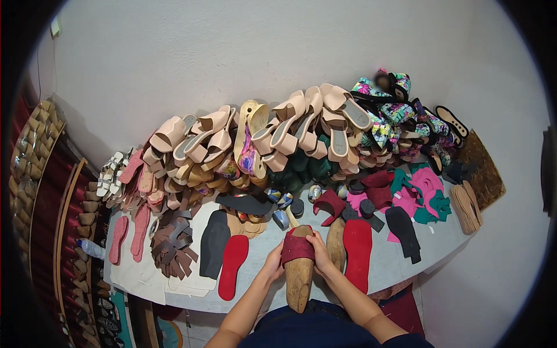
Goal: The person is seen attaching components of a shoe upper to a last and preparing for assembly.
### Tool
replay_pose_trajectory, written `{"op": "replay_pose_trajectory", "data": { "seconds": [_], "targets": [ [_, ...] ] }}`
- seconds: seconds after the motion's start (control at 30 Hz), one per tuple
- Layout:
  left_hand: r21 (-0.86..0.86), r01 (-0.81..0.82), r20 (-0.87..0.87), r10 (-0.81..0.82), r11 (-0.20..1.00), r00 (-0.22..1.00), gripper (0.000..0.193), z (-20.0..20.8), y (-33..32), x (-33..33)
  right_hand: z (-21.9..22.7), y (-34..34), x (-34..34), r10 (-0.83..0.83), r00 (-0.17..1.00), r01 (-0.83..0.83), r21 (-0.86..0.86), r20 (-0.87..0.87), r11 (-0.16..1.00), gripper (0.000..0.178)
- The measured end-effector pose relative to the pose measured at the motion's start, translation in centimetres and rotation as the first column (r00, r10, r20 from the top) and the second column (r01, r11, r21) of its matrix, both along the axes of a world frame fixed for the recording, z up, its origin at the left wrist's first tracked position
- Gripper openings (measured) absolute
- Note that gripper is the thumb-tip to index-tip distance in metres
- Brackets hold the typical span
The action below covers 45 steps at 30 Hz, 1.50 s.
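Note:
Between my hands is a wooden shoe last (299,281), its narrow end pointing toward my body. A dark red shoe upper (297,246) wraps across its far part like a band. My left hand (274,261) grips the upper and last from the left side. On the opposite side my right hand (320,254) closes round them, its thumb near the upper's far edge. Just right of it lies a second wooden last (335,245), beside a red insole (357,255). Another red insole (233,268) lies to the left, next to a dark grey sole (213,243).
Beige heeled sandals (288,124) pile up along the wall, with patterned sandals (400,113) at right. Brown strap pieces (174,243) and pink soles (140,232) lie left. Dark red uppers (329,206), pink and green cutouts (426,188) and stacked tan soles (464,207) lie right.

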State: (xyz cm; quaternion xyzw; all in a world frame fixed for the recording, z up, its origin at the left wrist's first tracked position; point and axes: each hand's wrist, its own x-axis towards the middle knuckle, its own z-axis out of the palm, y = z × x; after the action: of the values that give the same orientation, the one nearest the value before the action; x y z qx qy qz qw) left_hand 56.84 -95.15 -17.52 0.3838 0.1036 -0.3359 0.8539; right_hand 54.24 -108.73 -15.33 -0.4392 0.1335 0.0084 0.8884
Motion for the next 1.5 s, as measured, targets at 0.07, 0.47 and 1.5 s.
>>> {"op": "replay_pose_trajectory", "data": {
  "seconds": [0.07, 0.47, 1.5],
  "targets": [
    [-0.043, 0.006, -0.034, -0.008, 0.999, 0.999, 0.039, 0.4, -0.5, -0.2, 0.4, -0.2, -0.1, 0.008, 1.000, -0.007, 0.004, -0.004, 1.000, 0.028],
    [-0.334, 0.137, -0.073, -0.170, 0.933, 0.983, 0.043, -0.2, 0.2, -0.8, 0.7, 0.6, 0.1, 0.026, 0.999, -0.025, -0.026, 0.027, 0.999, 0.028],
    [0.387, -0.139, 0.354, -0.007, 0.912, 0.935, 0.050, 2.5, 0.2, -2.2, -0.5, 1.3, 0.1, 0.100, 0.995, -0.103, -0.262, -0.028, 0.959, 0.029]
  ]
}}
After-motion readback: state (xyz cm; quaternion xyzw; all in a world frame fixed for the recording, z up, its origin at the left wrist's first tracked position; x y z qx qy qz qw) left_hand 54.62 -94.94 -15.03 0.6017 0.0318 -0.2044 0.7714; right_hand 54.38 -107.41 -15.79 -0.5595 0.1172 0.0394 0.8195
